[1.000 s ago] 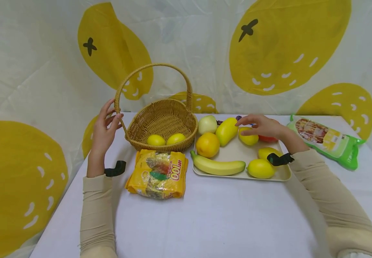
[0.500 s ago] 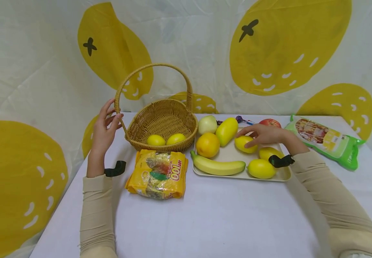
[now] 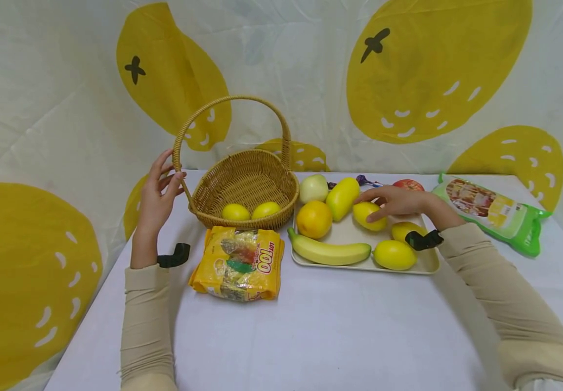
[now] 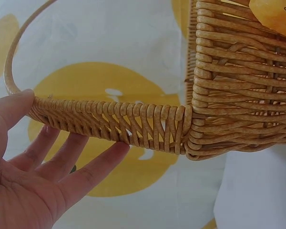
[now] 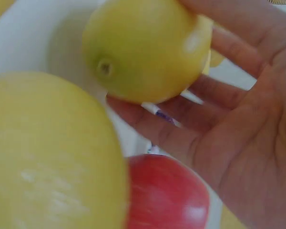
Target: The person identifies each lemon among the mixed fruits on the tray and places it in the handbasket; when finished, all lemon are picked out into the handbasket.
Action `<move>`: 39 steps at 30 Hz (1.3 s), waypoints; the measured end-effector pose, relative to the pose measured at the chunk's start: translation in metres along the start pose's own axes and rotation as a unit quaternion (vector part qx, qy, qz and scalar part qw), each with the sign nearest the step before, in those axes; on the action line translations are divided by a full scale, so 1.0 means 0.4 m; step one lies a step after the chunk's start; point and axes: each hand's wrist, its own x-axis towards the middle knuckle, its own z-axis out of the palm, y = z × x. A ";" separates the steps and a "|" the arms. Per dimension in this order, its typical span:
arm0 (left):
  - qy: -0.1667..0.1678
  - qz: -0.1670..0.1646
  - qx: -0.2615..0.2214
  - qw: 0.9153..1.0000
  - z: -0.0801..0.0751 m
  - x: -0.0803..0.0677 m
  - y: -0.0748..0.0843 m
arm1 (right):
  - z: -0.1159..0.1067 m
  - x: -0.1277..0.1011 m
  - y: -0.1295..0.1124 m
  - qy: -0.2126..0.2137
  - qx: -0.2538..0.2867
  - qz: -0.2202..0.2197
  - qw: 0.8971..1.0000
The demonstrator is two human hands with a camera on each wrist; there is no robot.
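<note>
My left hand holds the side of the wicker basket's handle, thumb on one side and fingers against the other. Two lemons lie inside the basket. Over on the tray, my right hand grips a lemon between thumb and fingers; the right wrist view shows the fingers curled round this lemon. A mango lies just left of it. Nearer the wrist are two more lemons, and a red apple sits behind the hand.
An orange, a banana and a pale green round fruit are also at the tray. The yellow packet lies before the basket. A green-and-white packet rests at right, a wrapped lollipop behind the tray.
My right hand and its lemon have come down and slightly left toward the tray, uncovering the apple and the lollipop. My left hand has stayed at the basket handle.
</note>
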 end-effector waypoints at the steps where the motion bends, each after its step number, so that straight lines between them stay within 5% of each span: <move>1: 0.000 0.000 0.000 1.000 0.000 0.000 0.000 | -0.002 0.002 -0.001 0.001 0.002 -0.011 1.000; 7: -0.001 -0.001 -0.001 1.000 0.000 0.000 -0.001 | -0.018 0.008 -0.048 0.010 -0.026 -0.043 0.999; 12: 0.000 -0.003 0.003 1.000 -0.001 0.001 -0.004 | -0.012 0.041 -0.095 0.037 0.018 -0.088 0.995; 25: 0.002 0.003 -0.001 1.000 0.002 -0.002 -0.004 | 0.051 0.204 -0.226 0.145 0.089 -0.184 0.968; 32: 0.002 0.003 0.000 1.000 0.000 0.000 0.000 | 0.084 0.295 -0.265 0.146 0.082 -0.203 0.965; 39: 0.003 0.003 -0.010 1.000 0.004 -0.003 0.001 | 0.115 0.344 -0.274 0.105 0.078 -0.189 0.973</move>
